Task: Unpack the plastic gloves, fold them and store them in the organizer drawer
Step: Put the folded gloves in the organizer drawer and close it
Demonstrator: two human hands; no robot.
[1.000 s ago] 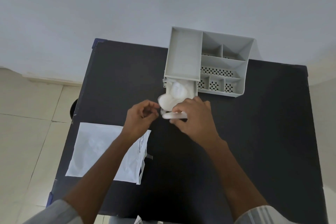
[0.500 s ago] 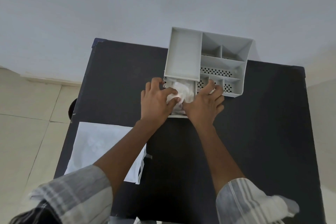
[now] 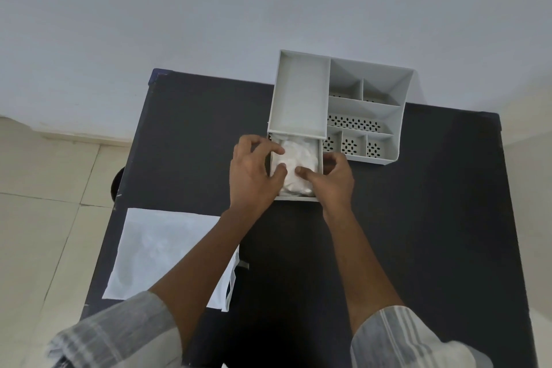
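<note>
A grey plastic organizer stands at the far middle of the black table. Its drawer is pulled out toward me and holds a bundle of folded white plastic gloves. My left hand rests at the drawer's left side with thumb and fingertips pressing on the gloves. My right hand is at the drawer's right front corner, thumb on the gloves and fingers curled by the drawer's right wall. The near part of the bundle is hidden by my thumbs.
A flat white glove packet lies on the table's near left, partly under my left forearm. The organizer's open compartments are beside the drawer. A dark round object sits on the tiled floor left of the table.
The hands carried the folded gloves from above the table into the drawer, then spread to its two sides, pressing the bundle down flatter.
</note>
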